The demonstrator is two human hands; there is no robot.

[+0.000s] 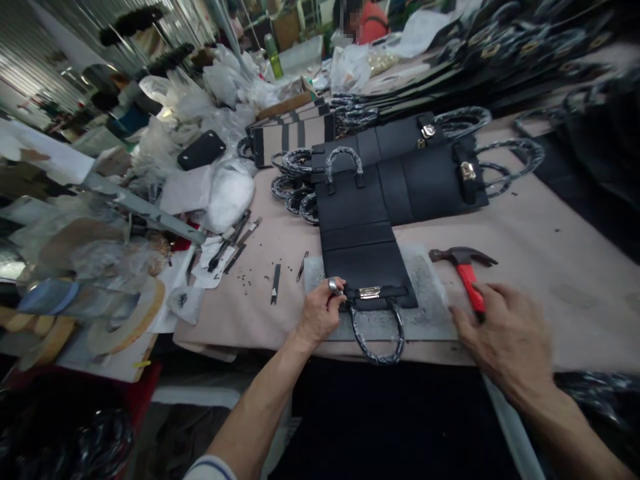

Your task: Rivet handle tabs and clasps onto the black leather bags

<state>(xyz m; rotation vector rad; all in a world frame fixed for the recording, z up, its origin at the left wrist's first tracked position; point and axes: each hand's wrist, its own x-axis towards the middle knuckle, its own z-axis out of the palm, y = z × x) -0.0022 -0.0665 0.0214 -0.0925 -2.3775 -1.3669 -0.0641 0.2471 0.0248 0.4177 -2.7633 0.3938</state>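
A flat black handbag panel (364,247) lies in front of me, partly on a grey board (430,300). It carries a gold clasp (369,292) and a plastic-wrapped handle (379,360) hanging toward me. My left hand (320,312), with a ring on one finger, pinches the panel's near left corner beside the clasp; whether a small part sits between the fingertips is hidden. At the right lies a claw hammer (468,280) with a red grip. My right hand (510,333), blurred, is at the end of that grip, thumb and fingers spread on either side of it.
More black bag panels (425,183) with wrapped handles lie beyond, and a large stack (530,60) fills the back right. A flat metal strip (275,283) and small black bits are at the left. Plastic bags (230,193) and tape rolls (135,313) crowd the left side. Someone in red (374,23) is behind.
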